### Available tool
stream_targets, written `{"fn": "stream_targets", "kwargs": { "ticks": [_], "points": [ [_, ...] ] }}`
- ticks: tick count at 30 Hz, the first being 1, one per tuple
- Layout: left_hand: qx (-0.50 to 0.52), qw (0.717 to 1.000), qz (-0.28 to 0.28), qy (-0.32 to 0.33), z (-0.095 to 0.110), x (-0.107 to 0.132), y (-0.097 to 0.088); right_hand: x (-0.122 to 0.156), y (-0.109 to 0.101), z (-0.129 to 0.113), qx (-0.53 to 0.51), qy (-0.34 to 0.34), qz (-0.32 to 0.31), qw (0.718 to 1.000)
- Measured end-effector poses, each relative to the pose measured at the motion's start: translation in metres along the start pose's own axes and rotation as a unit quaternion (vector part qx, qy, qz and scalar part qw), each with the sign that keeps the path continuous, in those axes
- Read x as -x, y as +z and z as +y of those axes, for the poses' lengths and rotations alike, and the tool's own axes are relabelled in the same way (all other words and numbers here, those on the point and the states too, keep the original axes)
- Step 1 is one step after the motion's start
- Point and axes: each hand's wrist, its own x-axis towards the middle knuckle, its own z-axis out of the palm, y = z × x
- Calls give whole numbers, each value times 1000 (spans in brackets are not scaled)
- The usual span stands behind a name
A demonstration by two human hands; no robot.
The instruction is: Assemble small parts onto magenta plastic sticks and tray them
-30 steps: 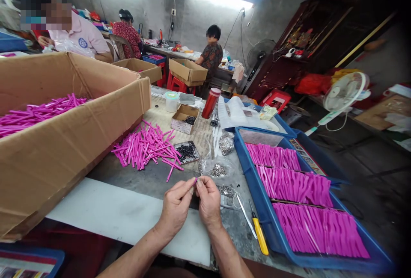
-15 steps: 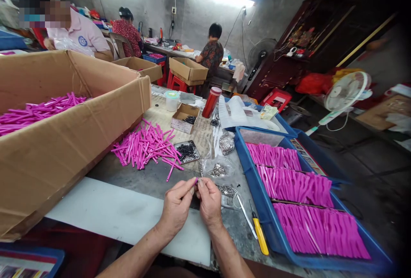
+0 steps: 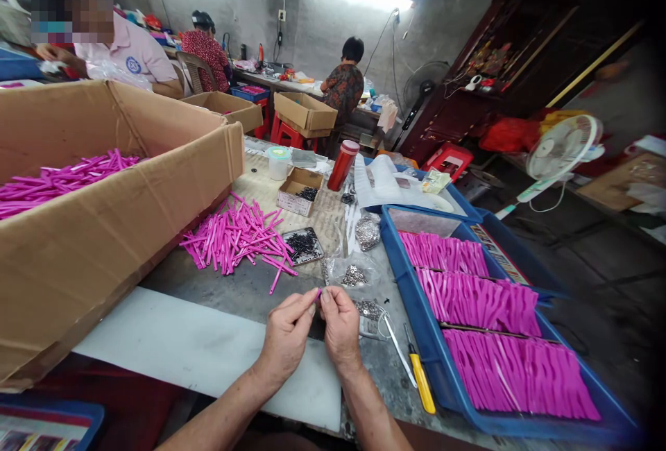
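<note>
Both hands meet over the near part of the table. My left hand (image 3: pixel 286 329) is closed in a pinch, and my right hand (image 3: pixel 339 322) pinches from the other side. Between the fingertips shows the end of a small magenta strip (image 3: pixel 319 293); most of it is hidden by the fingers. Just beyond lies a pile of magenta strips (image 3: pixel 234 236). Beside it sits a small tray (image 3: pixel 313 251) of black screw-like parts. A plastic bag with small metal washers (image 3: pixel 354 275) lies ahead of my right hand.
A big cardboard box (image 3: pixel 177 194) with more strips stands left. At right is a blue bin (image 3: pixel 437 375) of magenta pieces in rows. A yellow-handled screwdriver (image 3: pixel 421 378), a red flask (image 3: pixel 343 166) and a small carton (image 3: pixel 296 205) are on the table. Several people sit farther back.
My hands stay almost in place, still pinching the strip. In the background, the person at left has raised a hand, and the person at the far table has shifted slightly.
</note>
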Motion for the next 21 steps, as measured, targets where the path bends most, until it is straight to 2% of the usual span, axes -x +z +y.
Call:
{"fn": "stream_targets", "kwargs": {
  "ticks": [17,21],
  "points": [
    [10,1000,-4,-7,1,1,1,2,-2,-1,-25,8,-20,999],
    [9,1000,-4,-12,0,2,1,1,-3,0,-17,6,-7,1000]
  ]
}}
